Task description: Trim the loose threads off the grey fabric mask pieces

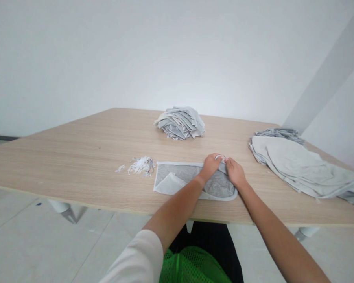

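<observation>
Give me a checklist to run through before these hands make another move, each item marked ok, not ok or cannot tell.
1. Both hands at the cloth: ok; left hand and right hand pinch the far edge of the grey cloth.
2. White bit between the fingertips loose: cannot tell; too small.
3. Cloth lying flat: not ok; a flap is turned over near its left end.
4. Thread scraps off the cloth: ok; they lie just left of it.
5. Back stack apart from the cloth: ok.
</observation>
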Motion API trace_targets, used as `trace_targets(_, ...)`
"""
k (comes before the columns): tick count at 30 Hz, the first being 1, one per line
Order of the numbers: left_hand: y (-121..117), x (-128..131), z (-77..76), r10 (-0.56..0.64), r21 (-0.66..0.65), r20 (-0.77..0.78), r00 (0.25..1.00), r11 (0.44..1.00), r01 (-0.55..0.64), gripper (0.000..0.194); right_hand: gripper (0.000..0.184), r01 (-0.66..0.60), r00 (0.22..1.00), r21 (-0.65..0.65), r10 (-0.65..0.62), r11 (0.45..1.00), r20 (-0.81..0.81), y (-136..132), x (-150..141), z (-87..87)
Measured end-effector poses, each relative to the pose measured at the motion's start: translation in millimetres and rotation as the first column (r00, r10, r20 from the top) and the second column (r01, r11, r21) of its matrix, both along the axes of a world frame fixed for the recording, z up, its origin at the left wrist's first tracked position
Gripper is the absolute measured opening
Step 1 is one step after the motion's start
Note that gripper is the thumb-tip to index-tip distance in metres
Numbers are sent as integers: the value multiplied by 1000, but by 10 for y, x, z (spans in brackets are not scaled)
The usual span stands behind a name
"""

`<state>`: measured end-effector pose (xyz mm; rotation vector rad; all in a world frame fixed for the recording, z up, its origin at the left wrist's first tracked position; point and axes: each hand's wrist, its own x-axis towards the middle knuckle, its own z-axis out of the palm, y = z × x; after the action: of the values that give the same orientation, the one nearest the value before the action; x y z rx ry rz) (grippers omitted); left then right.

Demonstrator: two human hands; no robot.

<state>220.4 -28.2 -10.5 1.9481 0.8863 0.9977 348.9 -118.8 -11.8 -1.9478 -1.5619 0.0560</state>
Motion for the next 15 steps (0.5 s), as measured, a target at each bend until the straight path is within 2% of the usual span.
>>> trace_targets(5,-17,-9,4,7,15,7,1000,1000,-7,27,43,-31,995,97,40,995,-95,-16,31,28)
trace_targets(11,-48,-30,28,0,38,22,1000,999,0,25,46,33,979,184,5,982,-201,-20,82,76)
trace_targets(15,-74,-64,91,33,41,43,999,999,-34,20,45,69,966,191,-18,979,-257,-16,121,108)
